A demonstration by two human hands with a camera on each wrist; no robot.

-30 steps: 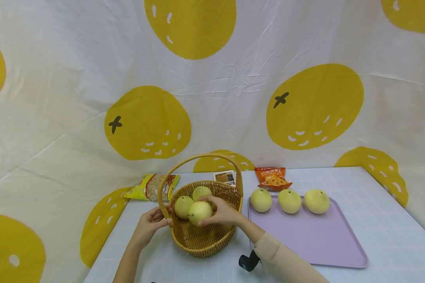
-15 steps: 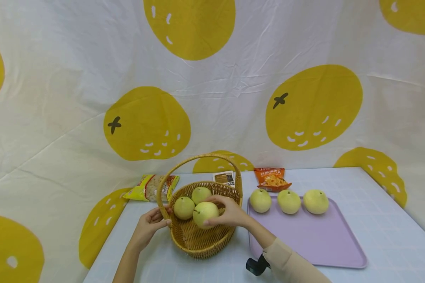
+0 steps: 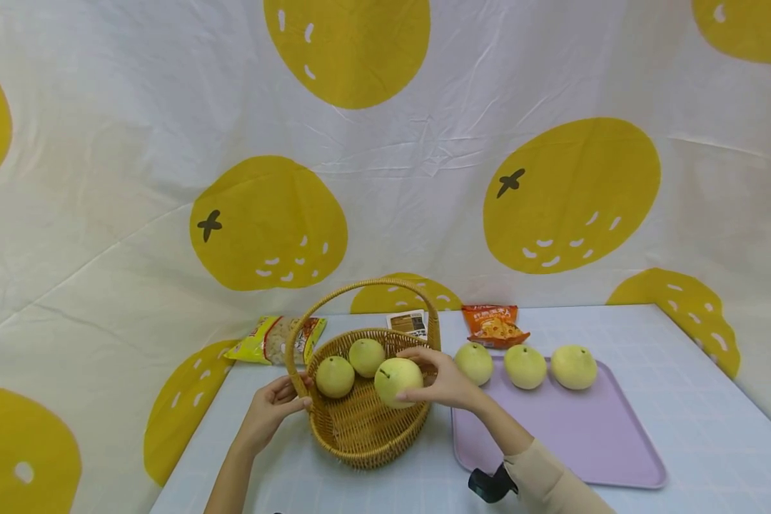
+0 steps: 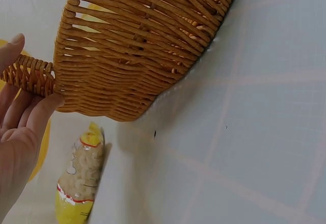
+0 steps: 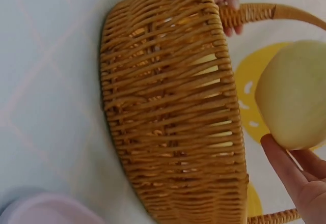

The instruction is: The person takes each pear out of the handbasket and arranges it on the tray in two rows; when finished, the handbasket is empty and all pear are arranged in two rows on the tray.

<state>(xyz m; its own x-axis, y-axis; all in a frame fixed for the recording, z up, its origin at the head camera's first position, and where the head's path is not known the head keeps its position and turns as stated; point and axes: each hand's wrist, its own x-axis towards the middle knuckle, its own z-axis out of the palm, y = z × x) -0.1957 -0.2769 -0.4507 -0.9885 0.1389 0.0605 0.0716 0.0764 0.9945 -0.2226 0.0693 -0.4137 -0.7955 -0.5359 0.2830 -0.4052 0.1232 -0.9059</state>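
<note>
A pale yellow-green pear (image 3: 398,383) with a short dark stem is gripped by my right hand (image 3: 446,382) above the right side of a woven wicker basket (image 3: 366,453). The right wrist view shows this pear (image 5: 295,96) higher than the basket rim, fingertips under it. Two more pears, one at the left (image 3: 335,377) and one behind (image 3: 366,357), lie inside the basket. My left hand (image 3: 271,410) holds the base of the basket's arched handle at the left; in the left wrist view, thumb and fingers lie around the handle (image 4: 30,75).
Right of the basket lies a lilac tray (image 3: 565,435) with three pears (image 3: 525,367) along its far edge. Behind stand a yellow snack bag (image 3: 276,340), a small printed card (image 3: 408,323) and an orange snack packet (image 3: 495,325). A patterned cloth (image 3: 424,178) hangs at the back.
My right hand has lifted the pear away from the two others in the basket and carried it to the right. The left hand and the basket have stayed in place.
</note>
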